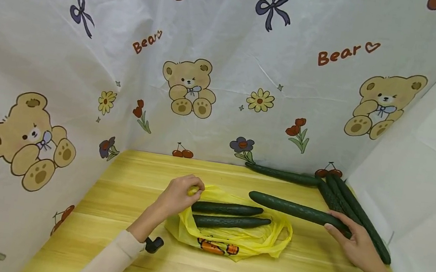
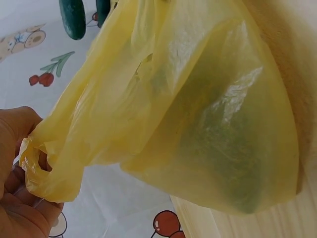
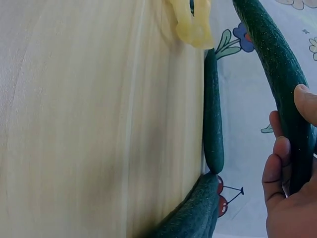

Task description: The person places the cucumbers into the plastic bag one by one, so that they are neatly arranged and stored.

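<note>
A yellow plastic bag point(image 1: 228, 244) lies on the table with its mouth spread, and two cucumbers point(image 1: 226, 209) rest inside it. My left hand point(image 1: 178, 195) pinches the bag's left handle; in the left wrist view the handle loop point(image 2: 64, 178) hangs over the curled fingers. My right hand point(image 1: 361, 244) grips a long cucumber point(image 1: 295, 209) near its right end, thumb on one side and fingers on the other. That cucumber is held above the table, its free end over the bag's back right edge.
One cucumber point(image 1: 285, 175) lies along the back edge of the wooden table point(image 1: 147, 168). Several more cucumbers point(image 1: 361, 210) lie side by side at the right edge. Printed cloth point(image 1: 217, 145) walls stand behind and at both sides.
</note>
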`<move>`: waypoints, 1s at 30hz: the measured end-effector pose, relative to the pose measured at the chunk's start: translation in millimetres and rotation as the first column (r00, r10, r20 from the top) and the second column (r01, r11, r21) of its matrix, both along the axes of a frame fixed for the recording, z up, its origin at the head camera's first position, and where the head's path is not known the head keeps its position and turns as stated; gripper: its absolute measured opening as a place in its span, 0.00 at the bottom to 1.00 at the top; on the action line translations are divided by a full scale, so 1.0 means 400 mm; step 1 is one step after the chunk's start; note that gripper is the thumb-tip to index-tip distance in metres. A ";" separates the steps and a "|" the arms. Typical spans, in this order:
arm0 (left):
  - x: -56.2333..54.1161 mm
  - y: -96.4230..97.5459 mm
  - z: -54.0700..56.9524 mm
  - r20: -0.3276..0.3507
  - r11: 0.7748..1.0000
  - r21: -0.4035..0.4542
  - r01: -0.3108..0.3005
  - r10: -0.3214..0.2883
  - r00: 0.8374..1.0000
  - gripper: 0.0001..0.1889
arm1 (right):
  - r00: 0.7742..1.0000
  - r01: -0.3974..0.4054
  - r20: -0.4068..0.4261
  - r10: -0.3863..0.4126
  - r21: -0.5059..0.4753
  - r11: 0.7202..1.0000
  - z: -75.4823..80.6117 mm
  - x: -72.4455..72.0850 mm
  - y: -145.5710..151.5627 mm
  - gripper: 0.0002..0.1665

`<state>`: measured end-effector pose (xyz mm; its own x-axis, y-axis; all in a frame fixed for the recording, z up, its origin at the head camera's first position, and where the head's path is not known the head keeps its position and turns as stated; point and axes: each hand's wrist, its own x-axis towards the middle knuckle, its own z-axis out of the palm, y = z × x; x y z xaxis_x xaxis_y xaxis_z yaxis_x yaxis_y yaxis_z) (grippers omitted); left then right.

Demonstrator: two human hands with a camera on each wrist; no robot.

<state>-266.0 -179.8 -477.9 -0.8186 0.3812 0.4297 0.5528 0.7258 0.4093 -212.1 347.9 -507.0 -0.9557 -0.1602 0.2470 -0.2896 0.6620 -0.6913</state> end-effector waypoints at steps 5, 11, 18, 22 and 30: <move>0.003 -0.003 0.002 -0.008 1.000 0.018 0.002 -0.002 1.000 0.05 | 0.999 -0.025 -0.029 0.025 -0.014 1.000 0.007 0.002 -0.004 0.28; 0.000 -0.002 0.002 0.001 1.000 0.014 0.006 -0.006 1.000 0.05 | 0.994 -0.091 -0.068 0.091 -0.009 0.996 0.008 -0.010 -0.032 0.27; 0.000 -0.001 0.003 0.008 1.000 0.011 0.009 -0.009 1.000 0.05 | 0.984 -0.160 -0.079 0.159 -0.002 0.987 0.016 -0.025 -0.097 0.25; 0.003 -0.002 0.005 -0.002 1.000 0.019 0.008 -0.008 1.000 0.05 | 0.972 -0.228 -0.067 0.225 -0.032 0.973 0.029 -0.039 -0.151 0.24; 0.006 0.000 0.004 0.001 1.000 0.022 0.014 -0.014 1.000 0.05 | 0.958 -0.281 -0.049 0.281 0.010 0.960 0.043 -0.067 -0.257 0.24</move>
